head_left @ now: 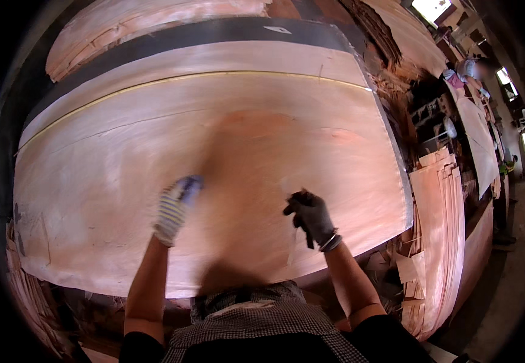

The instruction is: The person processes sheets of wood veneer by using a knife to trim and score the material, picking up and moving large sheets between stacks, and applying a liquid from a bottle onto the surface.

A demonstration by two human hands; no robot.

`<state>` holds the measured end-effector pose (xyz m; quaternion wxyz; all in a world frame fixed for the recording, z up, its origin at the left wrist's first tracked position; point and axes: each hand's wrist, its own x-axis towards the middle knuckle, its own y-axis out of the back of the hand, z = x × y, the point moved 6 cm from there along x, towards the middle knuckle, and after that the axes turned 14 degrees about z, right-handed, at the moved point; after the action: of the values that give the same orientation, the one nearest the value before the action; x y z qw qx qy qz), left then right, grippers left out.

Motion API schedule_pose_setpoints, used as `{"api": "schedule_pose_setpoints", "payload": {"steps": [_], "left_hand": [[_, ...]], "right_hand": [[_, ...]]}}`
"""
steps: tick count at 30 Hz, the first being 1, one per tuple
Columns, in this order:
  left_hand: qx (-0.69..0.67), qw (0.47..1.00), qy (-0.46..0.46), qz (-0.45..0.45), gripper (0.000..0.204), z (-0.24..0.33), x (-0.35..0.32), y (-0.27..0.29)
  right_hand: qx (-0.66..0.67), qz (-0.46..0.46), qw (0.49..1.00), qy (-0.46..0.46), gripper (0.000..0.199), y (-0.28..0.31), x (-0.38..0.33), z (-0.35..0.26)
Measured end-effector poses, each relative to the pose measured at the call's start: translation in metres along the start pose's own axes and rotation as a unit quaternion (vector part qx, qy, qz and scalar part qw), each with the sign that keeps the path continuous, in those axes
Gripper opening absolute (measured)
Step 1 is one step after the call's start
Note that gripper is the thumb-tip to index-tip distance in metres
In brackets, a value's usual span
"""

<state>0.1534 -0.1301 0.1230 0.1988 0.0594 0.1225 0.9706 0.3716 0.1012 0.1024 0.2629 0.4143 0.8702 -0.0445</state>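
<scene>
While both gloved hands work low over it, a large, pale pinkish sheet of thin wood veneer (214, 157) lies flat across the whole counter, its far edge marked by a thin light line and its near edge curving just in front of the person's checked apron; by the look of it, the step in hand is smoothing or checking this top sheet, and the next move would call for light, flat pressure so the thin wood does not split or ruck. Beyond the far edge a dark grey band of the counter (214, 33) shows, with another pinkish sheet piled behind it. Off the right edge stand upright stacks of the same pinkish veneer sheets (441, 230), with torn offcuts heaped at the right near corner, and further right a narrow workshop aisle runs toward bright windows, where another person is only dimly seen. More ragged veneer scraps hang below the left near corner. Near the middle of the near edge, the left hand (175, 209), in a white and blue striped knit glove, rests on the sheet; it is blurred, so I cannot tell whether its fingers are apart or together. Just right of it, well apart, the right hand (311, 218), in a black glove, has its fingers curled together, seemingly pinching something small and dark that is too blurred to make out.
</scene>
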Motion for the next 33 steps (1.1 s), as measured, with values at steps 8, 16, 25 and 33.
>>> {"api": "schedule_pose_setpoints", "payload": {"steps": [8,16,25,33], "left_hand": [[0.155,0.957,-0.224,-0.099,0.022,0.002,0.052,-0.257],[0.321,0.865,-0.384,-0.007,0.038,0.009,0.120,-0.367],[0.315,0.834,-0.424,-0.162,0.040,-0.018,0.112,-0.412],[0.221,0.806,-0.466,-0.290,0.038,-0.015,0.075,-0.413]], "right_hand": [[-0.042,0.069,0.997,0.005,0.022,0.091,0.183,-0.006],[-0.039,0.126,0.991,0.025,0.023,0.090,0.292,-0.019],[-0.281,0.211,0.932,0.090,0.025,0.126,0.286,0.031],[-0.220,0.104,0.969,0.045,0.020,0.135,0.245,0.027]]}}
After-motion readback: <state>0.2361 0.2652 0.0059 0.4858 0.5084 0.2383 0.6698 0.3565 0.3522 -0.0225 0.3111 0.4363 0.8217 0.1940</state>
